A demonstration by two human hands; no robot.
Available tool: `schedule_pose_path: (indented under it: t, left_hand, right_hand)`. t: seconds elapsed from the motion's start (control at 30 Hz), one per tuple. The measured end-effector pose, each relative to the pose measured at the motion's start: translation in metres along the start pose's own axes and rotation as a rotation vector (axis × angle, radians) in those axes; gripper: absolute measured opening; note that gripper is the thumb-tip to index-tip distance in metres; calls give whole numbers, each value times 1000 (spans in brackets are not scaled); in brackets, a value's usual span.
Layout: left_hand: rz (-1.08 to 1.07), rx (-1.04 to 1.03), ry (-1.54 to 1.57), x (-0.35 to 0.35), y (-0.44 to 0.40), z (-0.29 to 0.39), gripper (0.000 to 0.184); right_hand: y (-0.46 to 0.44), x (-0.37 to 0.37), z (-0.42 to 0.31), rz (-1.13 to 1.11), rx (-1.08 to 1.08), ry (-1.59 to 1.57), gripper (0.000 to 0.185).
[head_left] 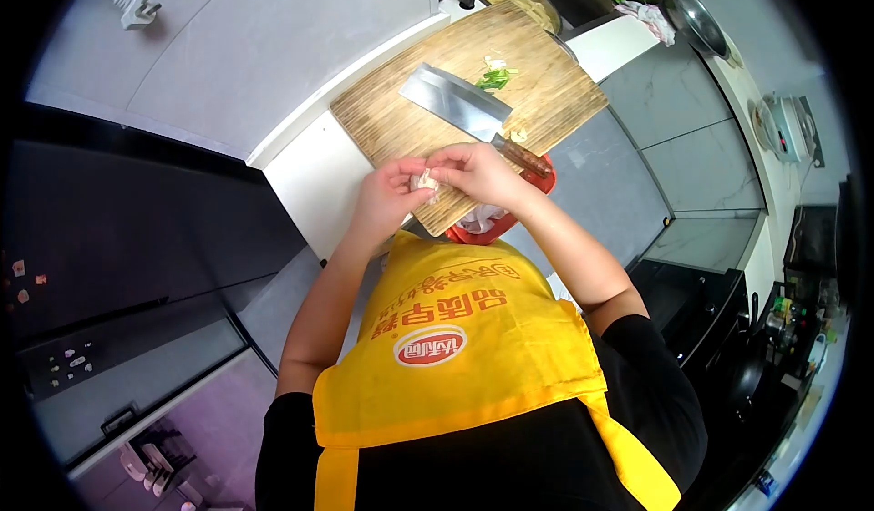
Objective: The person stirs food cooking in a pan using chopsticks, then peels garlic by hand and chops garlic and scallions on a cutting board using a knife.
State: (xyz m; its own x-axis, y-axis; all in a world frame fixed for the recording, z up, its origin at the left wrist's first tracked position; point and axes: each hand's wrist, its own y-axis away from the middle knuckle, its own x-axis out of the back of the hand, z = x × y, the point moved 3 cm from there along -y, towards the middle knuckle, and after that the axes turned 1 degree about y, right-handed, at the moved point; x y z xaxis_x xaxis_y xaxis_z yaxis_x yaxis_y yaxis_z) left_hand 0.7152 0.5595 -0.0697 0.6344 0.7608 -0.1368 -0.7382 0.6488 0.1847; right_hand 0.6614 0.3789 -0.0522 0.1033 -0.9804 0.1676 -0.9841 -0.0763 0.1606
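Left hand point(393, 186) and right hand point(472, 172) together pinch what looks like garlic point(425, 182), peeling seemingly unfinished; greens point(496, 79), already cut, lie beside the cleaver point(448, 95) on the board point(555, 79).

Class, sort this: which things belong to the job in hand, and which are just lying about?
Likely part of the job:
garlic, between left hand and right hand
chopping board
cleaver
greens on the board

Seemingly just lying about:
plug
cloth
frying pan

Garlic point(425, 182) between both hands point(390, 189) point(478, 174)
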Motion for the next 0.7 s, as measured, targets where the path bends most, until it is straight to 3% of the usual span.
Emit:
schedule_pose_path:
  t: [0.07, 0.13, 0.37, 0.47, 0.7]
  left_hand:
    - [14, -22, -3, -4, 2, 2, 38]
    - [29, -48, -6, -4, 2, 3, 35]
    - [58, -33, 6, -7, 2, 4, 35]
    - [67, -4, 40, -6, 3, 2, 34]
    - [34, -72, 157, -8, 7, -6, 33]
  right_hand:
    - [1, 0, -1, -16, 28, 0, 25]
    - [3, -1, -16, 64, 373, 508, 20]
    - [4, -6, -9, 158, 404, 434, 14]
    - [5, -6, -6, 96, 274, 351, 17]
    - [10, -15, 8, 273, 248, 186, 17]
